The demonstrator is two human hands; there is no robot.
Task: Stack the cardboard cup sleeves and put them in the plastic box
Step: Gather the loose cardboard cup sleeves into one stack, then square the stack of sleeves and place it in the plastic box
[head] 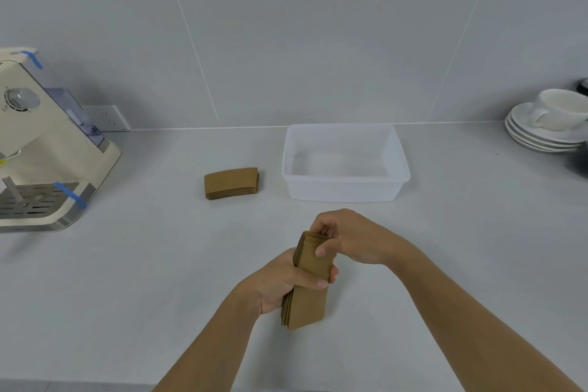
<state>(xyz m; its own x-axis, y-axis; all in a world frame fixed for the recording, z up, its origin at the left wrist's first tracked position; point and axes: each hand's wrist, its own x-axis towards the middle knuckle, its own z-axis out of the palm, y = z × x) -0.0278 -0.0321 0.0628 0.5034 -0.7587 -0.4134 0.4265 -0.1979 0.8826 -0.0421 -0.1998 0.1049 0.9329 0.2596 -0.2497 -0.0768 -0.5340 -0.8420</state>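
A stack of flat brown cardboard cup sleeves (310, 299) stands on end above the counter, in front of me. My left hand (280, 283) grips its middle from the left, thumb across the front. My right hand (346, 240) pinches the stack's top end from the right. A second, smaller pile of brown sleeves (231, 183) lies flat on the counter further back and to the left. The translucent white plastic box (345, 192) sits beyond my hands, right of that pile, with nothing inside it.
A cream coffee machine (41, 153) with blue tape strips stands at the far left. Stacked white saucers with a cup (547, 124) sit at the back right, beside a dark object at the frame edge. A tiled wall runs behind the counter.
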